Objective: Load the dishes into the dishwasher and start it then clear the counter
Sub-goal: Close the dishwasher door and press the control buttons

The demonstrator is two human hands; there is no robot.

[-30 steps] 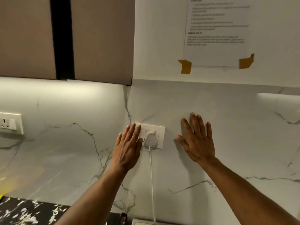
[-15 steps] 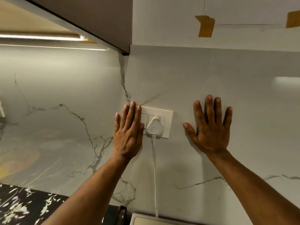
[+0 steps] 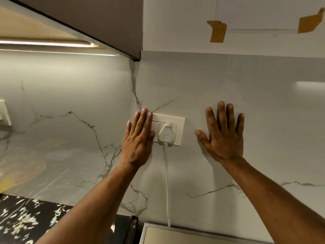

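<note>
Head view looks at a marbled white wall where both hands lie flat with straight fingers, holding nothing. Left hand, at the centre of the frame, rests with its fingertips over the left edge of a white switch plate, covering the switch there; whether it presses the switch cannot be told. A white plug sits in the socket just beside that hand, and its white cord drops straight down to a pale appliance top at the bottom edge. Right hand, right of centre, is spread on bare wall, apart from the plate. Black speckled desk shows at lower left. Brown cabinet with a light strip fills the upper left; tan tape holds paper at upper right. No dishwasher or dishes are in view.
</note>
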